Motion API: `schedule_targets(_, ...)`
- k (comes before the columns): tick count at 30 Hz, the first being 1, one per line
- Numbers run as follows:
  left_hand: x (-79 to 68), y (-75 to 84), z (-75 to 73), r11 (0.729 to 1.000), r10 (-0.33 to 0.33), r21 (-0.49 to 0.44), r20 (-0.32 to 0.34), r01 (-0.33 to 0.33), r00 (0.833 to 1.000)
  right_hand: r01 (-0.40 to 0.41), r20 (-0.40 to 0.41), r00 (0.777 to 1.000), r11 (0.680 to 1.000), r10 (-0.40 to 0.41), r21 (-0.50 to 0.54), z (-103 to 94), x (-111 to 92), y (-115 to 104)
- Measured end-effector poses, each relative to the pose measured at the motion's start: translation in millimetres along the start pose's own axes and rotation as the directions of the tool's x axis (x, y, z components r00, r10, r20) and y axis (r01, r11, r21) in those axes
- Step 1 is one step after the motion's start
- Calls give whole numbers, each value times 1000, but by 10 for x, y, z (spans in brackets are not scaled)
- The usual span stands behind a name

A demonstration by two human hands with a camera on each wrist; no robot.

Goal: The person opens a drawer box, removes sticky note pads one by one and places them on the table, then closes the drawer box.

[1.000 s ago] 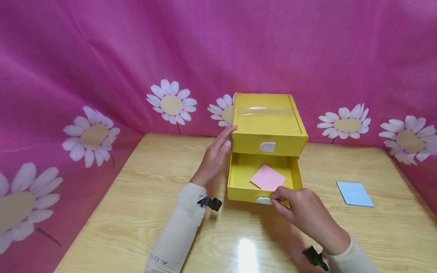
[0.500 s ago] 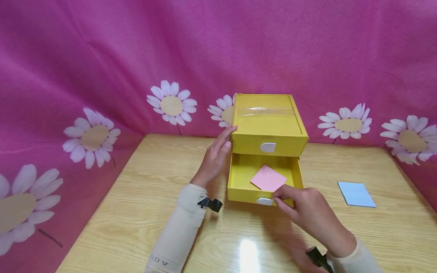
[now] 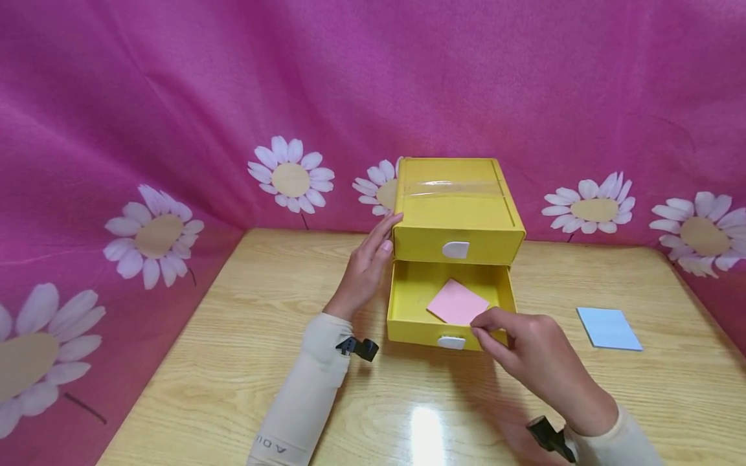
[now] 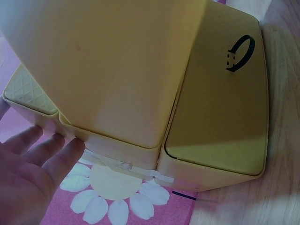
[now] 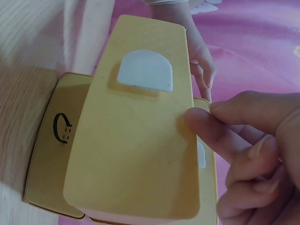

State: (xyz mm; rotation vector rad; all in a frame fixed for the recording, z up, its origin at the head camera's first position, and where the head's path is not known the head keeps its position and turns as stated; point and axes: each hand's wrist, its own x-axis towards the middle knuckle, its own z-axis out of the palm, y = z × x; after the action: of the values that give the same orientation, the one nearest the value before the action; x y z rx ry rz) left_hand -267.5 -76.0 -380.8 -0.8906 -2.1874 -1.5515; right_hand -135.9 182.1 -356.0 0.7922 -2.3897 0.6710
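Observation:
A yellow two-drawer box (image 3: pixel 460 194) stands on the table with its lower drawer (image 3: pixel 402 331) pulled out. Inside the drawer lies a pink square of paper (image 3: pixel 457 301). My right hand (image 3: pixel 544 356) holds the drawer's front rim, right of the white tab handle (image 3: pixel 451 342); its thumb (image 5: pixel 201 122) lies against the front panel and the index finger reaches over the edge. Straight fingers of my left hand (image 3: pixel 358 275) rest along the box's left side; they also show in the left wrist view (image 4: pixel 28 173). The upper drawer (image 3: pixel 489 246) is closed.
A light blue square pad (image 3: pixel 609 329) lies on the wooden table (image 3: pixel 262 310) to the right of the box. Behind hangs a pink cloth (image 3: pixel 466 77) printed with white daisies. Clear tape (image 3: pixel 449 188) crosses the top of the box.
My right hand has slid a little to the right along the drawer's front rim, away from the white handle. My left hand and the drawer have stayed in place.

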Motion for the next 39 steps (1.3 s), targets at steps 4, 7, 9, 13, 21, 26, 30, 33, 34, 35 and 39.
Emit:
schedule_targets(4,1,-1,0,1000,4,2,0,-4,1000,-9,-3,1000,1000,9,0,-15,6,2)
schedule_targets(7,2,-3,-1,1000,10,3,1,-10,1000,-19,-4,1000,1000,19,-1,-26,13,2)
schedule_targets(9,3,-5,-2,1000,14,4,0,-14,1000,-24,-7,1000,1000,24,5,-27,16,6)
schedule_targets(13,3,-9,-2,1000,15,6,-3,-15,1000,-20,-19,1000,1000,21,24,-23,15,23)
schedule_targets(21,4,-8,1,1000,12,-1,0,-12,1000,-3,-50,999,999,6,42,-15,8,58)
schedule_targets(26,5,-7,3,1000,7,-1,3,-7,1000,-10,-47,999,999,12,41,-39,15,49)
schedule_targets(30,4,-7,3,1000,7,-1,4,-7,1000,-20,-44,999,999,21,26,-64,26,50)
schedule_targets(33,7,-10,2,1000,9,-4,2,-9,1000,-20,-52,998,1000,21,18,-69,30,60)
schedule_targets(34,7,-11,2,1000,8,-4,2,-8,1000,-21,-53,998,1000,22,15,-69,31,62)
schedule_targets(35,7,-12,1,1000,9,-5,2,-9,1000,-22,-55,998,1000,23,12,-68,31,64)
schedule_targets(39,5,-18,0,1000,16,-1,1,-16,1000,-45,-50,998,999,46,14,-69,27,61)
